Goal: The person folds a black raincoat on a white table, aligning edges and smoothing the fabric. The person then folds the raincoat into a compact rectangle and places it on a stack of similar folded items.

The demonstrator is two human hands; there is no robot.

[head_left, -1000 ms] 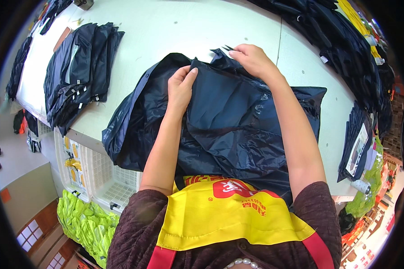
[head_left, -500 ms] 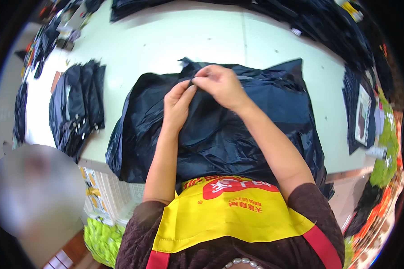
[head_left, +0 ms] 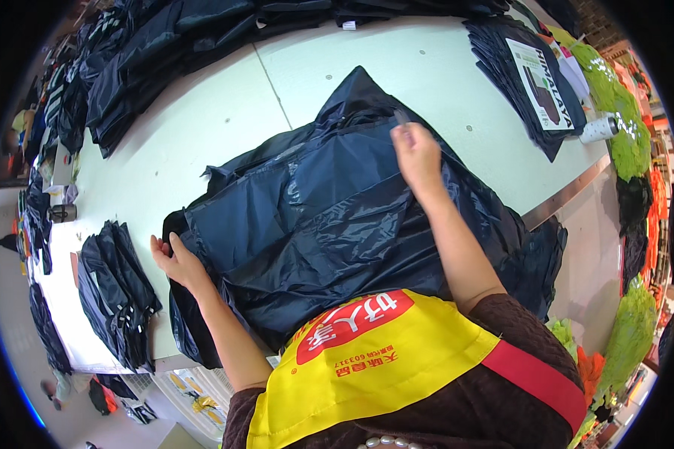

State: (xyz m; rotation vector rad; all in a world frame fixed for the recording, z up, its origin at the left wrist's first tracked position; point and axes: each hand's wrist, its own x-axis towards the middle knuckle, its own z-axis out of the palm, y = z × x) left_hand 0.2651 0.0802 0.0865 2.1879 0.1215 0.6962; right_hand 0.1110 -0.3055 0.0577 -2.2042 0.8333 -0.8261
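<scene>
A large dark navy garment [head_left: 322, 202] of thin shiny fabric lies spread and creased in front of me, one pointed corner toward the far side. My left hand [head_left: 178, 263] is at its left edge, thumb and fingers apart, holding nothing that I can see. Over the garment's upper right part, my right hand [head_left: 418, 159] is closed in a pinch. A small thin greyish piece [head_left: 402, 117] sticks out past its fingertips, too blurred to name.
The pale table [head_left: 397, 60] bears a dark folded stack [head_left: 117, 292] at left and a long dark cloth pile [head_left: 180, 52] along the far edge. At right lie dark packs with a printed card [head_left: 541, 86], beside a white thread spool [head_left: 598, 129]. Yellow-green bundles [head_left: 606, 97] stand beyond.
My hands were together at the garment's far edge and are now apart, the left drawn down and leftward, the right shifted rightward. The garment lies flatter and turned; my view has swung right.
</scene>
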